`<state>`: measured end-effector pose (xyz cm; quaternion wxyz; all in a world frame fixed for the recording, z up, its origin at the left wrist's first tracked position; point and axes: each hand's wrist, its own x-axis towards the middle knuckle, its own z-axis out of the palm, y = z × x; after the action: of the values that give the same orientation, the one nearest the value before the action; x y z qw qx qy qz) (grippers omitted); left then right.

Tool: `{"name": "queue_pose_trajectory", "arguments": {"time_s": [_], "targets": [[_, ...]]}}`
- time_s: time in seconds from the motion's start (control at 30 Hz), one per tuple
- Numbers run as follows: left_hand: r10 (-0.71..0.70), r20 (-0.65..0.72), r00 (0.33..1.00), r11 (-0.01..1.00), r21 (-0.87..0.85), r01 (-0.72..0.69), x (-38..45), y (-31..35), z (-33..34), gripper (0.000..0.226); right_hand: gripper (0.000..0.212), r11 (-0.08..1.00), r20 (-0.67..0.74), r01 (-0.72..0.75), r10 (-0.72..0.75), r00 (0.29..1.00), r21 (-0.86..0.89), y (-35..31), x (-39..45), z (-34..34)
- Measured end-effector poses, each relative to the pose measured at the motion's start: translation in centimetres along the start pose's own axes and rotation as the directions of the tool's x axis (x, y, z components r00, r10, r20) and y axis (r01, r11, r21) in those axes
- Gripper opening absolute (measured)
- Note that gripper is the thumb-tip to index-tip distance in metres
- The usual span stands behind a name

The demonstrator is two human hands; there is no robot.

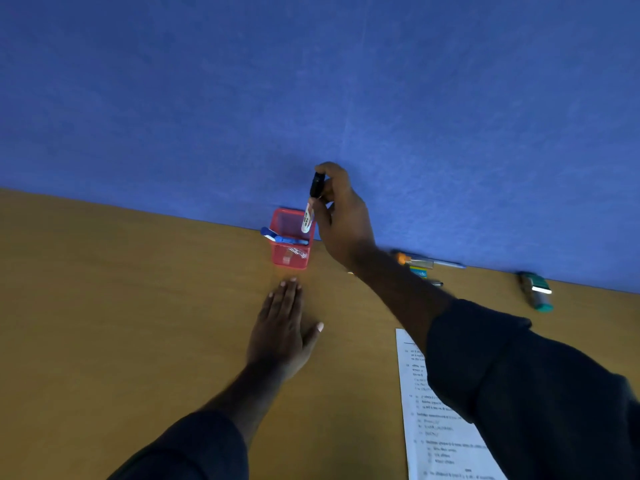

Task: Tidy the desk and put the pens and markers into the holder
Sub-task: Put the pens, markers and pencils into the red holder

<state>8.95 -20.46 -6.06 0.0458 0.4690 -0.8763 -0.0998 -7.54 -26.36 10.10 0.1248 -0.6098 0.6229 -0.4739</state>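
Observation:
A red mesh holder (pixel 290 253) stands on the wooden desk (pixel 138 289) against the blue partition. A blue marker (pixel 282 237) leans out of it to the left. My right hand (pixel 341 216) grips a white marker with a black cap (pixel 311 206), held upright with its lower end just inside the holder's right rim. My left hand (pixel 282 327) lies flat on the desk just in front of the holder, fingers together, holding nothing. More pens (pixel 427 263) lie along the partition to the right of my right arm.
A green-capped marker or similar item (pixel 536 292) lies at the far right near the partition. A printed sheet of paper (pixel 440 420) lies at the lower right, partly under my right sleeve. The blue partition (pixel 311 81) closes the desk's far edge.

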Motion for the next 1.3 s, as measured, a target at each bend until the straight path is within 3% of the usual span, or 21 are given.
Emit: {"name": "queue_pose_trajectory", "arguments": {"time_s": [0.2, 0.37, 0.63, 0.8, 1.1, 1.3], "targets": [[-0.004, -0.001, 1.000, 1.000, -0.006, 0.004, -0.1, 0.0, -0.1, 0.084, 0.041, 0.973, 0.205, 0.113, -0.071, 0.976, -0.200, 0.4, -0.6, 1.6], [-0.014, -0.005, 1.000, 1.000, -0.023, 0.014, -0.1, 0.1, -0.1, 0.080, 0.017, 0.948, 0.283, 0.214, -0.145, 0.948, -0.234, 1.5, -1.2, 2.4], [-0.017, -0.009, 1.000, 1.000, -0.023, 0.017, -0.2, 0.0, 0.0, 0.080, 0.047, 0.984, 0.274, 0.031, 0.018, 0.962, -0.175, 2.1, -2.3, 2.1], [-0.016, -0.022, 1.000, 1.000, -0.026, 0.015, 0.0, 0.0, 0.0, 0.079, 0.041, 0.990, 0.141, -0.074, 0.091, 0.986, -0.121, 3.0, -3.2, 0.4], [0.040, -0.057, 0.998, 0.999, 0.008, -0.040, -0.3, 0.1, -0.2, 0.073, 0.034, 0.891, 0.022, -0.274, 0.302, 0.953, -0.362, 10.2, -8.4, -5.6], [0.036, -0.046, 0.998, 0.999, -0.004, -0.036, -0.3, 0.0, -0.1, 0.074, 0.050, 0.772, 0.102, -0.281, 0.406, 0.908, -0.570, 12.0, -10.1, -7.6]]}}
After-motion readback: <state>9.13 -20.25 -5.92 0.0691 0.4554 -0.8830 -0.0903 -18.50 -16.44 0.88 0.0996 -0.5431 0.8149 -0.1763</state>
